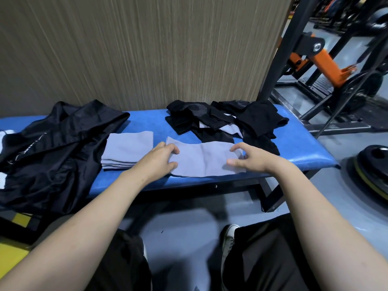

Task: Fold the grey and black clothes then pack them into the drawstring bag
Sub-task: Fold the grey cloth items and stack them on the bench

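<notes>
A blue bench (pixel 159 122) runs across the view, and everything is placed relative to it. At the bench's left end lies the black bag (pixel 52 148), crumpled and open-looking, spilling over the front edge. Just right of the bag, on the bench top, sits a grey stack (pixel 128 150), already folded. At the bench's middle front lies a grey cloth (pixel 201 160), spread flat in a long strip. Behind it, toward the bench's right rear, is a loose black pile (pixel 226 122) with a bit of grey showing in it.

The step in hand appears to be folding the grey cloth. To do it well, bring one short end over to meet the other, line up the edges, then smooth the crease flat so it matches the stack.

The left hand (pixel 161 158) grips the cloth's left end, fingers curled over the edge. The right hand (pixel 245 158) has fingers bent and thumb out at the cloth's right end; whether it pinches or only touches the fabric cannot be told.
</notes>
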Tool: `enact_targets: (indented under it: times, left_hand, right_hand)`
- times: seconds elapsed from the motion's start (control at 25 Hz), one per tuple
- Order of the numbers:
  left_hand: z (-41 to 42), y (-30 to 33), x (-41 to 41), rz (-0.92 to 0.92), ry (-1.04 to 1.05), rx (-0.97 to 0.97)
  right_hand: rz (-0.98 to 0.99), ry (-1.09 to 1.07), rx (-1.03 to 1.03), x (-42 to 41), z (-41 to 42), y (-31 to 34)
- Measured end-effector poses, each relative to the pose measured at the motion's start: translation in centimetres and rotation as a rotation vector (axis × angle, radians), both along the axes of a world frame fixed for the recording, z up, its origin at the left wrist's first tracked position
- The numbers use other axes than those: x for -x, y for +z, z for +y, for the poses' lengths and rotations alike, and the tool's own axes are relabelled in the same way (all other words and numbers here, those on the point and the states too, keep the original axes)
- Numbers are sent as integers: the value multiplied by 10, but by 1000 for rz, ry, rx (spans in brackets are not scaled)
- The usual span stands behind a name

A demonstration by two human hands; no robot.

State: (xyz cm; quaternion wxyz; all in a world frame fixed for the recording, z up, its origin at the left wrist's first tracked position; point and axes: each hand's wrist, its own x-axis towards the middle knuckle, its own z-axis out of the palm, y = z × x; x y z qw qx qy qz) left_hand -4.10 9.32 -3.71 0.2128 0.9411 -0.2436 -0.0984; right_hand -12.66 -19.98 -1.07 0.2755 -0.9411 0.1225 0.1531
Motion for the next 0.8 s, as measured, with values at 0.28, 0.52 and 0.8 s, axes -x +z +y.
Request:
enact_targets:
  times: [0.28,0.52,0.8]
  left_hand:
    - [-6,0,-1,44,-13,-9]
    - [-6,1,-5,41,-10,23]
    - [-4,4,-3,54,11,45]
  right_hand:
    - [-48,-130,-44,-5,6,-12]
    - [-120,-201,-201,-4,-2,-6]
    - [-241,-233,-182,-4,-7,-4]
